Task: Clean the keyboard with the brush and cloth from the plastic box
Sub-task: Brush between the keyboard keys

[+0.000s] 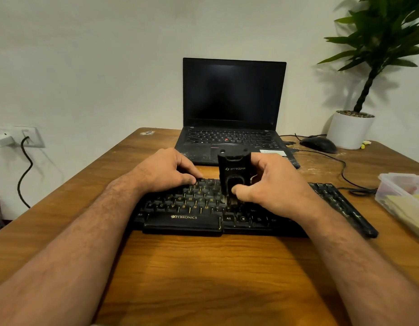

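The right hand (272, 184) grips the brush (234, 175), thumb pressed on the front of its black body, fingers curled round the far side. The brush stands upright, bristles down on the keys right of centre. It looks a light, rigid plastic tool with soft bristles; holding it low on the body, as here, should give control without much force. The left hand (166, 171) rests on the far-left keys of the keyboard (185, 217), fingers bent and pressing down, holding nothing, apparently steadying it. The keyboard lies flat on the table (203, 267), near the person; likely light enough to slide, so that bracing hand matters. Keycaps could pop off under hard scrubbing. Off to the right sits the box (392, 184), open, cloth (401, 208) seemingly inside. Beyond, a laptop (234, 90).
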Action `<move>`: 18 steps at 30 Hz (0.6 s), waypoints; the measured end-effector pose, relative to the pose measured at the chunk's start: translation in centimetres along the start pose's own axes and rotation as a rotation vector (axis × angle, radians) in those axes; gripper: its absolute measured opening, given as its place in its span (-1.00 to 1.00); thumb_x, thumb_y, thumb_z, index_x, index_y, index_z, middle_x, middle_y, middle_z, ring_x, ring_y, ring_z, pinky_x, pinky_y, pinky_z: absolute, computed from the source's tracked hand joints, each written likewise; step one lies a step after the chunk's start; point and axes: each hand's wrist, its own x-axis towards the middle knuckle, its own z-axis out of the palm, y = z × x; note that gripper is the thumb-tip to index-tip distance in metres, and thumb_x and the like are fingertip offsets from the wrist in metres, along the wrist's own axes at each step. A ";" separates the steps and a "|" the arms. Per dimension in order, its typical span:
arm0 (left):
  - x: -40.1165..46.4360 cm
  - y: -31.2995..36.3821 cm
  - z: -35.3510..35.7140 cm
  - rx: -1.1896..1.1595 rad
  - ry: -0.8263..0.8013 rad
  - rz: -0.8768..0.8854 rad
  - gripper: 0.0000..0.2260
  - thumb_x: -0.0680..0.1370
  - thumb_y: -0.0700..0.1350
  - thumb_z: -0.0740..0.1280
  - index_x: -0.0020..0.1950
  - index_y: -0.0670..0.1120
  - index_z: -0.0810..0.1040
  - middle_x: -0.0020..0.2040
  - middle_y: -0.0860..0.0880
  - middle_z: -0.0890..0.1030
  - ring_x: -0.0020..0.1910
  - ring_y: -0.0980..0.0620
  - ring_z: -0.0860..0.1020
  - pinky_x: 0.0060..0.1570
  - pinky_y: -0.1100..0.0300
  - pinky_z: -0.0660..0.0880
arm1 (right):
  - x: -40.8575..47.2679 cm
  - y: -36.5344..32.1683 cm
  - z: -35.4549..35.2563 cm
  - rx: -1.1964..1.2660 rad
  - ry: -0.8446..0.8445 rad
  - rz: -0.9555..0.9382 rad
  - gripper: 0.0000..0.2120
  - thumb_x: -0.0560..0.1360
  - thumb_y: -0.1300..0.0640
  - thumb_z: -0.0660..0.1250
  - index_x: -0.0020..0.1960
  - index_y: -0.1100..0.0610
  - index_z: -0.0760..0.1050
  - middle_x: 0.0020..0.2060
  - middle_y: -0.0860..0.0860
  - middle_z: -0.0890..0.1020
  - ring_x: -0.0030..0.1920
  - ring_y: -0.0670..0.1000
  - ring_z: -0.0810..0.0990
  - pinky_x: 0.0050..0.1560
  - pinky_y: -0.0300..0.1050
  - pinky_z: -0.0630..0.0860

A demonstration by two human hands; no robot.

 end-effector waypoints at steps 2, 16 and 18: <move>0.0 -0.1 0.0 0.009 0.000 -0.007 -0.83 0.49 -0.09 0.47 0.01 0.18 0.72 -0.02 0.20 0.69 0.01 0.27 0.58 0.14 0.28 0.45 | 0.0 0.1 0.0 0.044 -0.008 0.018 -0.61 0.37 0.21 0.56 -0.06 -0.25 0.53 -0.21 -0.21 0.70 -0.24 -0.21 0.68 -0.29 -0.40 0.55; 0.2 -0.4 0.1 0.008 -0.003 -0.001 -0.83 0.50 -0.08 0.46 0.01 0.19 0.72 -0.03 0.22 0.68 0.01 0.27 0.58 0.00 0.38 0.42 | 0.1 1.2 -1.1 0.120 -0.094 0.125 -0.65 0.36 0.27 0.56 0.01 -0.09 0.62 -0.15 -0.12 0.74 -0.13 -0.13 0.72 -0.04 -0.12 0.64; 0.3 -0.4 0.1 0.006 0.003 -0.004 -0.82 0.50 -0.09 0.47 0.00 0.19 0.72 -0.02 0.21 0.69 0.02 0.27 0.58 0.03 0.36 0.43 | 0.7 1.7 -0.9 0.056 0.012 0.144 -0.69 0.37 0.18 0.56 0.04 -0.09 0.62 -0.16 -0.13 0.73 -0.16 -0.17 0.70 -0.08 -0.13 0.63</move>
